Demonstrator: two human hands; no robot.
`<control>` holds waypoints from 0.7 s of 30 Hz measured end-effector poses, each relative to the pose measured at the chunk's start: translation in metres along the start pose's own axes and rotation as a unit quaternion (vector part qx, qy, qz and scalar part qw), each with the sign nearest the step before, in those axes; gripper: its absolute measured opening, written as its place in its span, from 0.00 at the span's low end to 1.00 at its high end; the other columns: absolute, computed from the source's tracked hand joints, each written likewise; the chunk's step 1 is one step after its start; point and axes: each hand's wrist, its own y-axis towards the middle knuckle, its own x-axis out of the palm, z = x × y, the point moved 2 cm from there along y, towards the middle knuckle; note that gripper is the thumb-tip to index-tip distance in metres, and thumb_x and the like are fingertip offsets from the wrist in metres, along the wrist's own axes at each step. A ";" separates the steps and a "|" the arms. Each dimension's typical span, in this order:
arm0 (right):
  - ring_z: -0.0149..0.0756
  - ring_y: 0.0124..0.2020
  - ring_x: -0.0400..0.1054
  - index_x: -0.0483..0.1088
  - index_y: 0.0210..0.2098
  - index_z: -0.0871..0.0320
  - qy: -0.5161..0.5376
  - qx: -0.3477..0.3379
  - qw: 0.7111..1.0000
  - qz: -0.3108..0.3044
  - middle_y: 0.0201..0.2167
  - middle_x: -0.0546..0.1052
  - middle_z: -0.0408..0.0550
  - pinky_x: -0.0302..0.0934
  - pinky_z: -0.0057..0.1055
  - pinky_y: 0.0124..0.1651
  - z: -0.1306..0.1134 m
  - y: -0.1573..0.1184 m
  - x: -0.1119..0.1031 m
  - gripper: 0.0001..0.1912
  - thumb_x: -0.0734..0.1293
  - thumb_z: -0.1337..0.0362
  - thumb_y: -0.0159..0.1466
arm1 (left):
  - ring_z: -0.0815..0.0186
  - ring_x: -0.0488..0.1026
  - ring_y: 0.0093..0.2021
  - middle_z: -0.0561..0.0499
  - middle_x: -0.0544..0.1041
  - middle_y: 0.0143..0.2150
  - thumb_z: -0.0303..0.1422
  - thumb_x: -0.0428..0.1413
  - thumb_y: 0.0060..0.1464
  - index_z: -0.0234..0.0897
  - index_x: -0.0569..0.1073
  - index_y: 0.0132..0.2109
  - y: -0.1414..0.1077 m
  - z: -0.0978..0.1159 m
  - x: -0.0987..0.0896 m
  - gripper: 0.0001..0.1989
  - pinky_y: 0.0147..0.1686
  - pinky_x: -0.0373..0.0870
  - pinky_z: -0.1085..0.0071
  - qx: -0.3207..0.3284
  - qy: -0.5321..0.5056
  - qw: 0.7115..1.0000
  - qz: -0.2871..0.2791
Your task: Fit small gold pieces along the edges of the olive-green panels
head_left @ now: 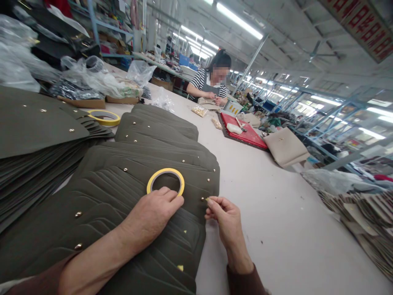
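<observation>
My left hand (158,211) is closed on the near rim of a yellow tape roll (181,180), which stands tilted over a spread of dark olive panels (147,155). Thumb and fingertips of my right hand (224,213) pinch a small bit of yellow tape (207,199) at the panels' right edge, right beside a gold stud (202,199). More gold studs (78,214) dot the overlapping panels. Two small yellow tape pieces lie on the panels nearer to me, the larger tape piece (180,268) towards the front. My palms and the roll's lower edge are hidden.
A second tape roll (106,118) lies behind a stack of olive panels (39,123) at left. Across the table (260,196) a co-worker (211,82) handles a beige piece. A red board (242,131) with a hammer, a beige panel (285,147) and stacked pieces (365,217) are at right.
</observation>
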 end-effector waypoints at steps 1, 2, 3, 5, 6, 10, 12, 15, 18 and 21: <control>0.28 0.20 0.69 0.77 0.31 0.61 -0.012 0.006 1.000 -0.006 0.19 0.76 0.42 0.68 0.25 0.24 0.000 0.000 0.000 0.17 0.76 0.53 0.51 | 0.57 0.73 0.44 0.48 0.76 0.42 0.25 0.52 0.63 0.38 0.72 0.42 0.000 0.001 -0.001 0.06 0.42 0.73 0.61 0.002 0.002 1.000 -0.016; 0.28 0.18 0.68 0.77 0.30 0.61 -0.027 0.015 0.999 -0.013 0.18 0.75 0.42 0.67 0.24 0.23 0.001 0.000 -0.001 0.17 0.76 0.53 0.51 | 0.57 0.73 0.42 0.48 0.76 0.42 0.25 0.52 0.63 0.38 0.72 0.42 -0.001 0.003 -0.001 0.06 0.41 0.72 0.60 0.006 0.005 1.000 -0.024; 0.27 0.17 0.67 0.76 0.29 0.62 -0.043 0.022 0.999 -0.020 0.17 0.75 0.41 0.66 0.24 0.22 0.001 -0.001 0.000 0.17 0.76 0.53 0.51 | 0.57 0.73 0.41 0.49 0.76 0.41 0.25 0.51 0.63 0.38 0.72 0.41 -0.002 0.004 -0.001 0.06 0.40 0.72 0.60 0.011 0.007 1.000 -0.027; 0.26 0.16 0.65 0.75 0.27 0.62 -0.079 0.031 0.996 -0.035 0.16 0.73 0.41 0.62 0.23 0.20 0.001 -0.001 0.000 0.17 0.75 0.53 0.52 | 0.57 0.73 0.40 0.49 0.76 0.40 0.25 0.51 0.63 0.39 0.72 0.41 -0.003 0.006 -0.001 0.06 0.39 0.71 0.59 0.018 0.011 0.999 -0.026; 0.25 0.15 0.64 0.74 0.27 0.62 -0.097 0.034 0.994 -0.043 0.16 0.73 0.40 0.59 0.22 0.19 0.001 -0.002 0.001 0.16 0.75 0.54 0.52 | 0.57 0.72 0.39 0.49 0.76 0.39 0.25 0.52 0.63 0.39 0.72 0.40 -0.004 0.006 -0.001 0.06 0.38 0.70 0.59 0.020 0.010 0.999 -0.023; 0.25 0.13 0.59 0.74 0.27 0.61 -0.178 0.025 0.982 -0.056 0.15 0.70 0.38 0.51 0.23 0.17 0.002 -0.004 0.003 0.13 0.71 0.55 0.55 | 0.57 0.71 0.38 0.50 0.76 0.39 0.25 0.52 0.63 0.39 0.72 0.40 -0.005 0.004 0.001 0.05 0.37 0.68 0.59 0.022 0.002 1.000 -0.011; 0.27 0.15 0.60 0.74 0.26 0.60 -0.227 -0.002 0.972 -0.060 0.16 0.71 0.40 0.52 0.24 0.19 0.002 -0.005 0.004 0.12 0.70 0.56 0.57 | 0.57 0.71 0.38 0.50 0.75 0.38 0.25 0.52 0.63 0.39 0.71 0.39 -0.005 0.004 0.002 0.06 0.37 0.67 0.59 0.022 0.001 1.000 -0.009; 0.31 0.21 0.65 0.75 0.25 0.58 -0.296 -0.060 0.952 -0.056 0.18 0.74 0.42 0.56 0.28 0.25 0.000 -0.006 0.008 0.11 0.68 0.58 0.59 | 0.57 0.71 0.38 0.50 0.75 0.38 0.25 0.52 0.62 0.40 0.71 0.39 -0.005 0.004 0.003 0.05 0.37 0.67 0.59 0.021 0.004 1.000 -0.009; 0.34 0.24 0.69 0.74 0.26 0.57 -0.346 -0.112 0.930 -0.042 0.22 0.77 0.44 0.59 0.30 0.30 -0.001 -0.007 0.013 0.10 0.66 0.59 0.60 | 0.56 0.71 0.38 0.50 0.75 0.38 0.25 0.52 0.63 0.40 0.71 0.39 -0.006 0.004 0.003 0.05 0.37 0.67 0.59 0.019 0.002 1.000 -0.013; 0.35 0.21 0.69 0.72 0.37 0.56 -0.372 -0.133 0.918 -0.008 0.18 0.74 0.39 0.60 0.31 0.29 -0.001 -0.009 0.012 0.08 0.67 0.60 0.60 | 0.56 0.70 0.39 0.50 0.75 0.39 0.25 0.51 0.63 0.39 0.71 0.40 -0.006 0.003 0.003 0.06 0.38 0.67 0.59 0.020 -0.005 1.000 -0.017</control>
